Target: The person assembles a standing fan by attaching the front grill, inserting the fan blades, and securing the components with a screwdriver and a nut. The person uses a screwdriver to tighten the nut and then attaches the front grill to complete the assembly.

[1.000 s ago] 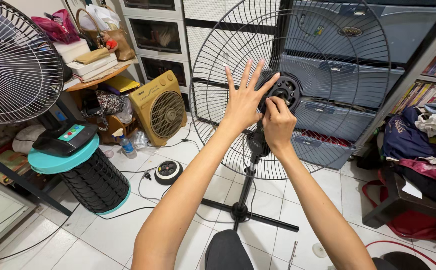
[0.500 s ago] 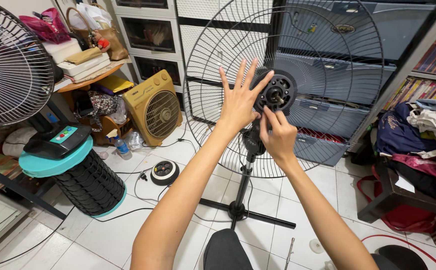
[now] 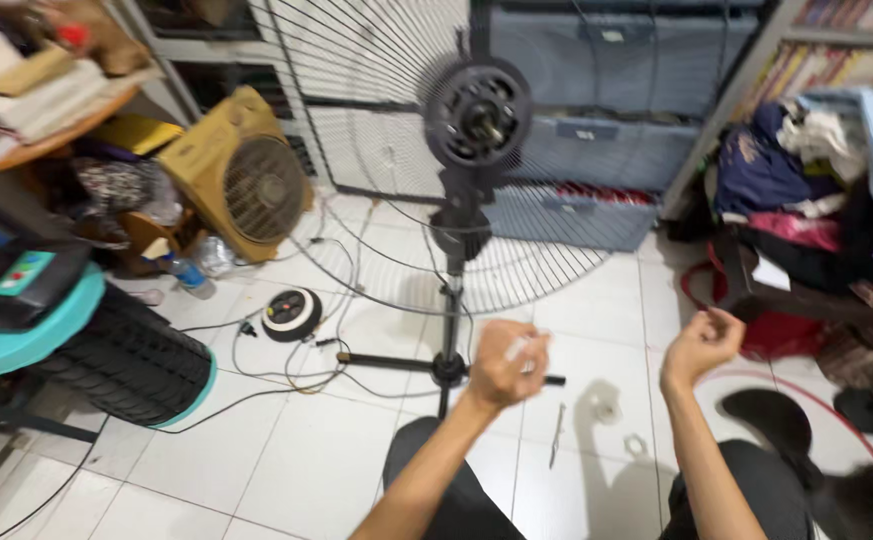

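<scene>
A black pedestal fan stands on the tiled floor with its motor hub [image 3: 477, 112] bare and the rear wire grille [image 3: 376, 60] behind it. Both my hands are off the fan, low in front of its cross base [image 3: 446, 368]. My left hand [image 3: 501, 368] is curled into a fist, and something small and pale shows at its fingertips, blurred. My right hand [image 3: 701, 345] hangs to the right with fingers curled in and nothing visible in it. On the tiles between my hands lie a thin screwdriver [image 3: 556, 435], a clear disc [image 3: 606, 408] and a small nut [image 3: 636, 441].
A black fan blade [image 3: 806, 450] lies at the lower right. A yellow box fan [image 3: 246, 180], a bottle [image 3: 184, 272], a round black and white device [image 3: 291, 313] and cables sit left. A teal-topped black stool [image 3: 106, 350] stands nearer. Grey drawers [image 3: 596, 60] and piled clothes [image 3: 816, 170] stand behind.
Both hands have left the fan hub and dropped toward my lap. My left hand has gone from flat and spread to a fist. The camera has tilted down and right.
</scene>
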